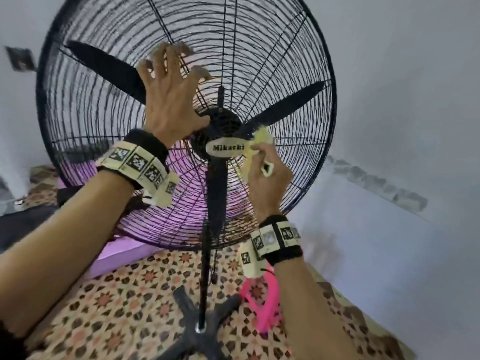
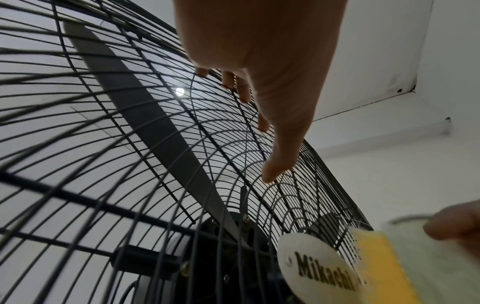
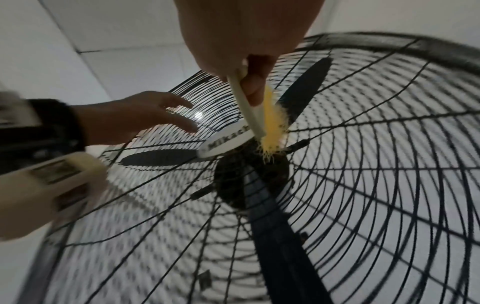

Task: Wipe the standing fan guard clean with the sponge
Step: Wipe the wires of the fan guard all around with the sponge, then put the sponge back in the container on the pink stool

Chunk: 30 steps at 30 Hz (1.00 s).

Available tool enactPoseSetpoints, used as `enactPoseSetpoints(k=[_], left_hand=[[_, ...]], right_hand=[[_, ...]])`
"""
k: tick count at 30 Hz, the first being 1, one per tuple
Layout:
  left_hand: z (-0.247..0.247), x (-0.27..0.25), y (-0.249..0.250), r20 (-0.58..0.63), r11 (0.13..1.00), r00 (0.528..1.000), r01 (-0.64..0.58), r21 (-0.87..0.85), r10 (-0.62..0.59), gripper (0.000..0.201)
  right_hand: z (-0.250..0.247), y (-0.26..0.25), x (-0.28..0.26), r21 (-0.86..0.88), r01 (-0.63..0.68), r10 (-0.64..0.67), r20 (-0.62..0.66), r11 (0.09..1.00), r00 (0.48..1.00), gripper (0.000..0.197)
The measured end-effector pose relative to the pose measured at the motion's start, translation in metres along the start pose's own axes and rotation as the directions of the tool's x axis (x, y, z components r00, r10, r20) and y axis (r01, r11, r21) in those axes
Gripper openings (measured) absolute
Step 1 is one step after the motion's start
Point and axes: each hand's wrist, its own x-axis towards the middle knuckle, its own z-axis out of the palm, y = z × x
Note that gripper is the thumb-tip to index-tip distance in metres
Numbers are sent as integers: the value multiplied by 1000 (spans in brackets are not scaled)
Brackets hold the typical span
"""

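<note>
- My left hand (image 1: 168,100) is spread wide, fingers (image 2: 242,92) splayed with the tips resting on the wires of the fan guard (image 1: 285,61), just above and left of the hub. Nothing held in it, it's flat against the grille. Thumb (image 2: 275,168) sticks out on its own, tip touching a wire closer to the centre.
- My right hand (image 1: 267,172) is curled tight round the sponge (image 1: 261,141), thumb on one face and fingers (image 3: 253,88) on the other, pinching it edge-on.
- The sponge is yellow with a pale scrubby layer, and its far edge is frayed. That edge is pushed against the guard wires right beside the white oval Mikachi badge (image 1: 225,148), on its right side, at the centre of the grille.
- Behind the wires are the black hub (image 1: 223,123) and three dark blades (image 1: 288,105), one pointing up-left, one right, one straight down.
- The fan's pole (image 1: 206,268) drops to a black cross-shaped base (image 1: 197,336) on a patterned floor mat (image 1: 117,294).
- A pink thing (image 1: 265,307) lies on the mat just right of the base, too blurry to say what it is.
- A purple slab (image 1: 122,253) runs along the mat's far left edge, and a plain pale wall (image 1: 402,100) is behind everything.
</note>
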Motion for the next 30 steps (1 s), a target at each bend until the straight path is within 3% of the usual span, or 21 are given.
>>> enactPoseSetpoints(k=[2, 5, 7, 10, 13, 16, 18, 20, 23, 24, 26, 27, 30], left_hand=[[1, -1, 6, -20, 1000, 1000, -6, 6, 6, 71], [0, -2, 13, -21, 999, 1000, 11, 40, -10, 72], [0, -2, 15, 11, 997, 999, 39, 71, -40, 71], [3, -22, 26, 45, 996, 997, 56, 71, -59, 70], [27, -66, 64, 80, 993, 995, -53, -106, 61, 60], [76, -131, 110, 206, 873, 920, -218, -437, 333, 62], [116, -173, 138, 272, 781, 857, -212, -587, 438, 62], [158, -210, 163, 264, 698, 842, -171, -695, 470, 57], [212, -252, 198, 348, 625, 836, 8, -780, 424, 28], [233, -263, 208, 376, 608, 824, 48, -793, 425, 27], [273, -280, 224, 431, 573, 765, 101, -814, 478, 22], [291, -284, 231, 460, 555, 731, 135, -821, 503, 21], [346, -292, 248, 516, 514, 674, 230, -826, 529, 18]], right_hand=[[6, 1, 6, -40, 15, -15, -7, 999, 1000, 21], [17, 3, -7, -12, 220, -212, 223, 975, 952, 24], [7, 7, -8, 86, 172, -189, 274, 981, 943, 21], [-24, 13, -5, 167, 20, -45, 148, 986, 988, 17], [-56, 22, -13, 143, -98, 67, 204, 985, 977, 18], [-91, 53, -44, -67, -105, 121, 321, 992, 939, 18], [-117, 82, -78, -249, -138, 221, 344, 959, 912, 26], [-140, 108, -113, -412, -216, 377, 364, 885, 852, 43], [-171, 157, -165, -484, -373, 577, 389, 791, 719, 74], [-179, 171, -175, -533, -375, 611, 383, 759, 692, 65], [-195, 203, -192, -644, -352, 663, 332, 679, 671, 26], [-200, 218, -195, -661, -391, 695, 284, 641, 661, 18], [-212, 265, -199, -740, -337, 709, 258, 582, 657, 21]])
